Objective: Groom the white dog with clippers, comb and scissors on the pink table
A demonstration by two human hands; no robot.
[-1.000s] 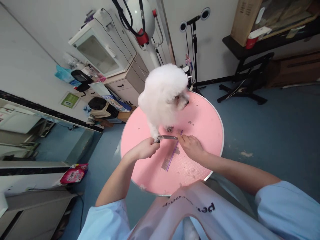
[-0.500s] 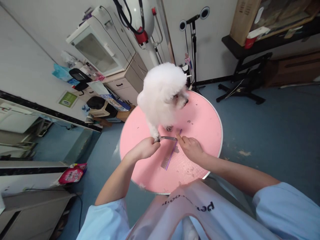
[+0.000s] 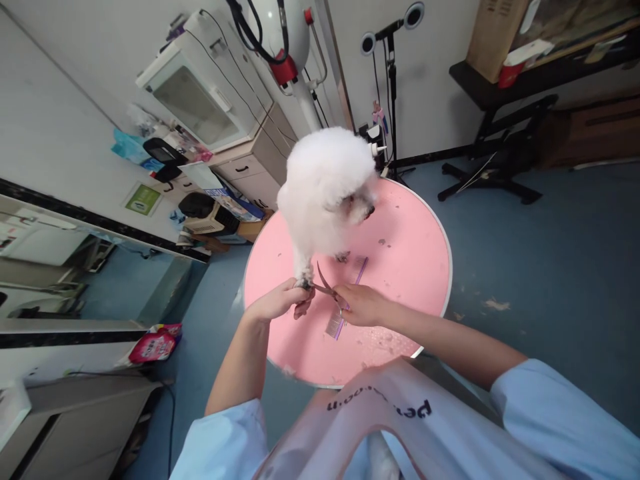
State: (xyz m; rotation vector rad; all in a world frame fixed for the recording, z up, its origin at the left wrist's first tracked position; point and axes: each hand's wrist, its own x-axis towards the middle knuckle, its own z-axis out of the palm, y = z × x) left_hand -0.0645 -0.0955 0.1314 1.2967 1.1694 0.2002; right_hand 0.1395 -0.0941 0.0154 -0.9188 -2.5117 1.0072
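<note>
A fluffy white dog is on the round pink table, its head turned to the right. My left hand is closed on the dog's front paw, lifting it toward me. In my right hand is a pair of curved scissors. Their blades are spread, with the tips pointing left, close by the held paw. Beneath the right hand a comb with a purple spine lies on the table, its middle hidden by the hand.
Bits of cut fur lie on the table. Behind it rises a white machine on a post. A black stand with round lamps is at the back. To the left are drawers with a white cabinet on top.
The scissors' blades have opened apart, and my right hand has shifted a little left and toward me. The left hand's fingers have turned, still holding the paw.
</note>
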